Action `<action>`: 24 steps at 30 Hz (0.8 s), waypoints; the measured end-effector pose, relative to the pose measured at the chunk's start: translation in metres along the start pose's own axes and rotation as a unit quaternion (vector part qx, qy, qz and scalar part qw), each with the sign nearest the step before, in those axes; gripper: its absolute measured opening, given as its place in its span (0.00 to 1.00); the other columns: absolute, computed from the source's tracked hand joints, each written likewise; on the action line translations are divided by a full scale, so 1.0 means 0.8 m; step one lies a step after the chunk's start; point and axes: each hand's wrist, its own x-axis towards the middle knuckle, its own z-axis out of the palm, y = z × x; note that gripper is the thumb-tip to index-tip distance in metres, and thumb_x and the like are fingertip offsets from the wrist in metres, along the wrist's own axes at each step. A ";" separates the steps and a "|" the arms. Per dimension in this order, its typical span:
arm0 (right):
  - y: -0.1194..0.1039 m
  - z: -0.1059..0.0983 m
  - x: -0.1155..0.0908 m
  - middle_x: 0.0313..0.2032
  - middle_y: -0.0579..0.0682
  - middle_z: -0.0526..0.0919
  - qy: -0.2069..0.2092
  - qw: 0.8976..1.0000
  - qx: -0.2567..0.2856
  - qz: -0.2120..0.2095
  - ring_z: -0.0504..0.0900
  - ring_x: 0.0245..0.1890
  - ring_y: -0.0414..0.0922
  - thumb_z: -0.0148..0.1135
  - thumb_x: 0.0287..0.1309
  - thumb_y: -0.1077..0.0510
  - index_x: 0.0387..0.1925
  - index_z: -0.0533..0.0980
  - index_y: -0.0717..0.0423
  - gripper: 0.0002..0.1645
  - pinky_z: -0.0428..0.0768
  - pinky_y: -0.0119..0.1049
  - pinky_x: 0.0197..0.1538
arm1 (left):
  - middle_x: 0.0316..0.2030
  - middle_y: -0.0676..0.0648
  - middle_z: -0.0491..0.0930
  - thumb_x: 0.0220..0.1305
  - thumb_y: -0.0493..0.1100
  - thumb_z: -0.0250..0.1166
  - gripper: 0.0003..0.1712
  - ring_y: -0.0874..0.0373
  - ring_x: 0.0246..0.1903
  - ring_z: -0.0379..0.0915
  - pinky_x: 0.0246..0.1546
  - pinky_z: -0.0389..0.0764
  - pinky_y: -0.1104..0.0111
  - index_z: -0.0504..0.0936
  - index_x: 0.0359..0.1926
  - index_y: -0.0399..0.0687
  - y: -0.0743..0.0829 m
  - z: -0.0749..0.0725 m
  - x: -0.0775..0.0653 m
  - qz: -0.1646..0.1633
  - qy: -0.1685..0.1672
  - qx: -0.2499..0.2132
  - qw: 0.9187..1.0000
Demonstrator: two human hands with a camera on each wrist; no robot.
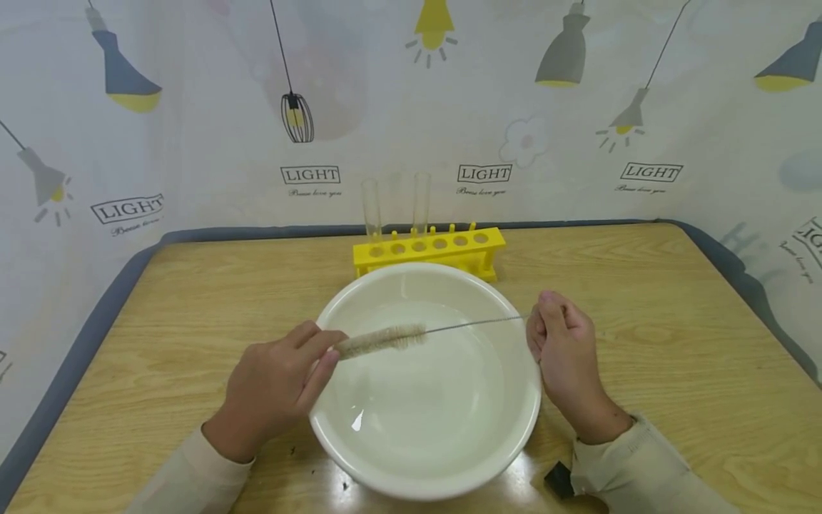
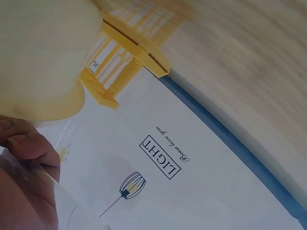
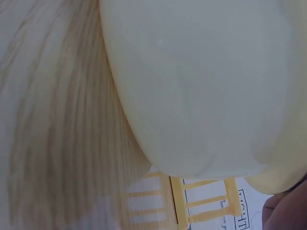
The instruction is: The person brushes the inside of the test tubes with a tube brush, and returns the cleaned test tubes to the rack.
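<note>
Over the basin, my left hand [image 1: 272, 385] pinches a clear test tube [image 2: 45, 184], whose glass shows among the fingers in the left wrist view. Pale bristles of a test tube brush [image 1: 411, 334] run from these fingers towards the right. Nearer the hand they look pressed narrow, as if within the glass; at the right end they fan out. A thin twisted wire leads on to my right hand [image 1: 565, 350], its fingers curled round the handle end beside the basin's right rim. Beneath is a white round basin [image 1: 424, 489] with water in it.
Behind the basin stands a yellow test tube rack [image 1: 494, 239] with two upright glass test tubes [image 1: 421, 203] in it. A small black object [image 1: 559, 480] lies by the right sleeve. A printed curtain [image 1: 398, 107] borders the wooden table [image 1: 655, 307].
</note>
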 end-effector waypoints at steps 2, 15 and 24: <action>0.001 0.001 0.000 0.13 0.45 0.56 0.003 1.000 0.002 0.001 0.56 0.12 0.40 0.44 0.67 0.46 0.18 0.57 0.58 0.26 0.55 0.33 0.16 | 0.27 0.55 0.75 0.63 0.49 0.50 0.14 0.68 0.15 0.60 0.11 0.59 0.78 0.81 0.41 0.54 0.000 0.000 -0.001 -0.001 0.002 0.000 1.000; 0.001 0.008 -0.003 0.14 0.47 0.56 0.049 0.998 0.035 0.005 0.54 0.13 0.41 0.47 0.67 0.50 0.17 0.58 0.61 0.26 0.53 0.31 0.17 | 0.29 0.55 0.76 0.63 0.49 0.50 0.14 0.68 0.15 0.63 0.12 0.61 0.77 0.80 0.41 0.54 0.000 0.001 0.001 -0.003 0.002 0.001 1.000; 0.004 0.009 -0.002 0.12 0.46 0.55 0.052 0.998 0.038 -0.011 0.53 0.12 0.41 0.47 0.67 0.53 0.16 0.57 0.61 0.26 0.52 0.32 0.16 | 0.28 0.55 0.76 0.63 0.49 0.50 0.14 0.68 0.15 0.62 0.12 0.61 0.77 0.80 0.41 0.55 -0.001 0.002 -0.001 -0.006 0.006 0.000 1.000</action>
